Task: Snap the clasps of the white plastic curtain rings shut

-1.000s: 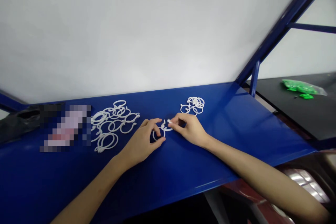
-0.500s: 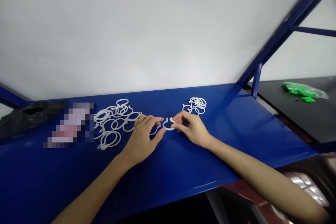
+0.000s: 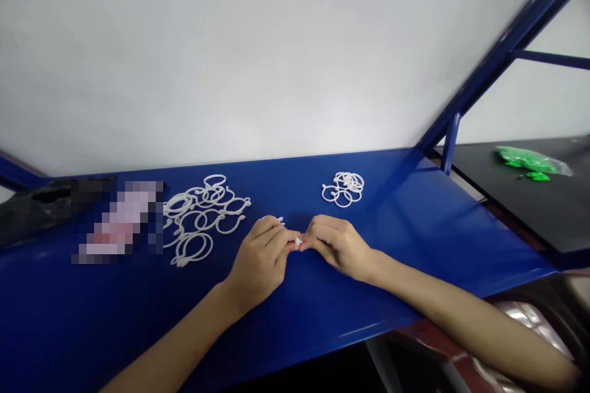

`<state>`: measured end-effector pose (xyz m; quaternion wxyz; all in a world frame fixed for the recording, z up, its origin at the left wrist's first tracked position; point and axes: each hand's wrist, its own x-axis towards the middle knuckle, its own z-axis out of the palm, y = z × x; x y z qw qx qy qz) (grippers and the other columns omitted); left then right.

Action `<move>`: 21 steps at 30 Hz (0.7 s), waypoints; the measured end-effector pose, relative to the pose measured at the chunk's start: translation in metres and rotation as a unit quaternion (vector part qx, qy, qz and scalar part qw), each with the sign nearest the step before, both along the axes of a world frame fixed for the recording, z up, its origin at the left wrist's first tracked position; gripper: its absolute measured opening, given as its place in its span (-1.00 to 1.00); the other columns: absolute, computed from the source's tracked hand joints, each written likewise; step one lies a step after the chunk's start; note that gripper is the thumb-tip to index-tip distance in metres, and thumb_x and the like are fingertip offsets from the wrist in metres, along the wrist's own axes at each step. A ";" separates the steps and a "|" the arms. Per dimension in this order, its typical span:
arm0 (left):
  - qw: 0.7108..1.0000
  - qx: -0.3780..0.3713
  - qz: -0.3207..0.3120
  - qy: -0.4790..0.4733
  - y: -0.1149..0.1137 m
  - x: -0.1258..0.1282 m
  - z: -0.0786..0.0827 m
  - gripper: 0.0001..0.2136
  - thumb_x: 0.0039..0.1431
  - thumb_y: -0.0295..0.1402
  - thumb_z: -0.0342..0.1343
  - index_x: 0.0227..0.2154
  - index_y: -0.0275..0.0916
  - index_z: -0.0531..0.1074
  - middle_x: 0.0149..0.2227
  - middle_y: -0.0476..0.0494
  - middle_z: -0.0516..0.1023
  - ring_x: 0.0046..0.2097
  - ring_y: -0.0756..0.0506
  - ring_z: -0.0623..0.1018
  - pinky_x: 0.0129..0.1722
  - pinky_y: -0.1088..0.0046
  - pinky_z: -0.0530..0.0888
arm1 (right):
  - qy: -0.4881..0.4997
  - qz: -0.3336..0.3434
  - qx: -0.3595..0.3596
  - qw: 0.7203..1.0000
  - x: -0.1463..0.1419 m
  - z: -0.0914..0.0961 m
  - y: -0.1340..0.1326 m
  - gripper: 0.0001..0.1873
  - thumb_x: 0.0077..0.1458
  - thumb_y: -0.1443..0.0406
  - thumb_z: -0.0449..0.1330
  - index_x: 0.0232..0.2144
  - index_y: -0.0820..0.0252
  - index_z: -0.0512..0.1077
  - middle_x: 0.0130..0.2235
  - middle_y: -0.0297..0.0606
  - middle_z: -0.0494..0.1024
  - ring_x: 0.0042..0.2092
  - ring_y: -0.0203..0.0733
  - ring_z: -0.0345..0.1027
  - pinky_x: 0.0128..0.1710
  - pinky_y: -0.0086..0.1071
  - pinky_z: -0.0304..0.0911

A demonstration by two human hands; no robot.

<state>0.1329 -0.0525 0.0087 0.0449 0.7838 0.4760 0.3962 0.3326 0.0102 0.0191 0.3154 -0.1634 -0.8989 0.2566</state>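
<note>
Over the blue shelf, my left hand (image 3: 265,261) and my right hand (image 3: 338,244) meet with their fingertips pinched together. Between them shows a small part of a white plastic ring (image 3: 298,241); the fingers cover the rest of it. Another bit of white plastic (image 3: 281,220) peeks out behind my left fingers, and I cannot tell whether it belongs to the same ring. To the left of my left hand lies a loose heap of white open rings (image 3: 198,219) with knobbed ends. Beyond my right hand sits a smaller cluster of similar rings (image 3: 343,189).
The blue metal shelf (image 3: 295,325) backs onto a pale wall (image 3: 295,61). At left lie a blurred pinkish packet (image 3: 126,215) and a black plastic bag (image 3: 41,209). A blue frame post (image 3: 488,55) rises at right, beside a black table (image 3: 520,196) with a bag of green pieces (image 3: 530,159).
My hands have come together and slightly nearer to me. Both have closed in a pinch on the ring, whose open curve was visible before and is now mostly covered.
</note>
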 end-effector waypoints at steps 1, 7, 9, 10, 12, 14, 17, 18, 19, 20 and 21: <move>1.000 0.001 -0.001 0.001 0.001 0.000 0.001 -0.80 0.34 -0.44 -0.04 -0.30 -0.15 0.49 -0.37 -0.08 0.57 -0.23 -0.12 0.49 -0.15 0.23 0.47 | 0.005 -0.006 0.006 1.000 -0.001 0.000 0.000 -0.79 0.38 0.31 0.04 -0.27 0.16 0.46 -0.28 -0.21 0.54 -0.25 -0.23 0.44 -0.23 -0.37 0.38; 0.996 -0.016 0.062 0.070 0.011 -0.007 0.006 -0.76 0.34 -0.32 0.01 -0.01 -0.19 0.46 -0.12 -0.17 0.58 -0.06 -0.19 0.49 0.02 0.13 0.44 | -0.020 -0.135 0.068 0.988 -0.001 0.003 0.025 -0.84 0.36 0.27 0.10 -0.22 0.15 0.48 -0.23 -0.20 0.57 -0.20 -0.19 0.45 -0.15 -0.32 0.38; 0.987 -0.034 0.097 0.121 0.014 -0.013 0.003 -0.71 0.30 -0.23 0.08 0.02 -0.21 0.46 -0.10 -0.21 0.56 -0.03 -0.25 0.47 0.06 0.07 0.40 | -0.063 -0.215 0.101 0.969 0.009 0.003 0.041 -0.84 0.35 0.28 0.11 -0.21 0.15 0.49 -0.21 -0.17 0.57 -0.18 -0.14 0.44 -0.15 -0.27 0.37; 0.982 -0.048 0.107 0.145 0.016 -0.017 0.000 -0.69 0.27 -0.20 0.11 0.01 -0.21 0.47 -0.11 -0.22 0.55 -0.02 -0.28 0.46 0.05 0.04 0.39 | -0.082 -0.259 0.111 0.956 0.015 0.002 0.050 -0.84 0.34 0.30 0.11 -0.21 0.15 0.50 -0.20 -0.16 0.56 -0.18 -0.11 0.44 -0.16 -0.26 0.37; 0.975 -0.077 0.107 0.176 0.018 -0.024 -0.004 -0.68 0.24 -0.18 0.15 -0.02 -0.21 0.49 -0.13 -0.21 0.55 -0.02 -0.30 0.46 0.04 0.04 0.39 | -0.108 -0.325 0.122 0.931 0.028 0.000 0.066 -0.85 0.32 0.32 0.12 -0.21 0.14 0.52 -0.21 -0.15 0.56 -0.16 -0.07 0.43 -0.17 -0.24 0.36; 0.973 -0.099 0.095 0.188 0.020 -0.028 -0.008 -0.74 0.28 -0.23 0.11 -0.04 -0.18 0.50 -0.15 -0.18 0.57 -0.05 -0.27 0.46 0.01 0.07 0.39 | -0.123 -0.365 0.131 0.913 0.039 -0.003 0.078 -0.85 0.31 0.31 0.14 -0.21 0.14 0.53 -0.23 -0.15 0.56 -0.16 -0.03 0.41 -0.18 -0.21 0.35; 0.975 -0.108 0.080 0.179 0.022 -0.031 -0.009 -0.79 0.33 -0.33 0.02 -0.09 -0.16 0.52 -0.18 -0.14 0.59 -0.08 -0.23 0.47 -0.02 0.09 0.39 | -0.136 -0.384 0.137 0.903 0.046 -0.005 0.087 -0.86 0.28 0.28 0.18 -0.19 0.15 0.54 -0.24 -0.14 0.56 -0.17 -0.01 0.38 -0.19 -0.18 0.35; 0.977 -0.107 0.077 0.166 0.023 -0.031 -0.009 -0.79 0.34 -0.34 0.00 -0.10 -0.16 0.52 -0.19 -0.13 0.60 -0.08 -0.23 0.47 -0.02 0.09 0.39 | -0.137 -0.385 0.140 0.902 0.046 -0.005 0.088 -0.86 0.28 0.27 0.19 -0.19 0.16 0.54 -0.23 -0.14 0.56 -0.17 0.00 0.38 -0.19 -0.17 0.35; 0.981 -0.106 0.072 0.146 0.023 -0.030 -0.008 -0.79 0.35 -0.35 -0.01 -0.11 -0.16 0.52 -0.19 -0.13 0.60 -0.09 -0.22 0.48 0.00 0.08 0.40 | -0.132 -0.385 0.144 0.902 0.046 -0.004 0.087 -0.86 0.27 0.27 0.19 -0.18 0.15 0.54 -0.22 -0.14 0.56 -0.16 0.01 0.37 -0.18 -0.16 0.35; 0.985 -0.106 0.066 0.118 0.022 -0.030 -0.006 -0.78 0.35 -0.35 -0.02 -0.11 -0.17 0.51 -0.18 -0.13 0.60 -0.09 -0.21 0.49 0.02 0.08 0.40 | -0.123 -0.385 0.149 0.902 0.044 -0.003 0.086 -0.85 0.28 0.26 0.19 -0.19 0.15 0.54 -0.22 -0.13 0.56 -0.16 0.01 0.36 -0.18 -0.15 0.35; 0.989 -0.107 0.058 0.083 0.022 -0.028 -0.004 -0.78 0.36 -0.34 -0.03 -0.11 -0.17 0.50 -0.17 -0.13 0.60 -0.08 -0.20 0.50 0.04 0.09 0.40 | -0.109 -0.384 0.154 0.904 0.042 -0.002 0.084 -0.85 0.28 0.26 0.18 -0.19 0.15 0.54 -0.21 -0.13 0.56 -0.16 0.01 0.36 -0.16 -0.14 0.36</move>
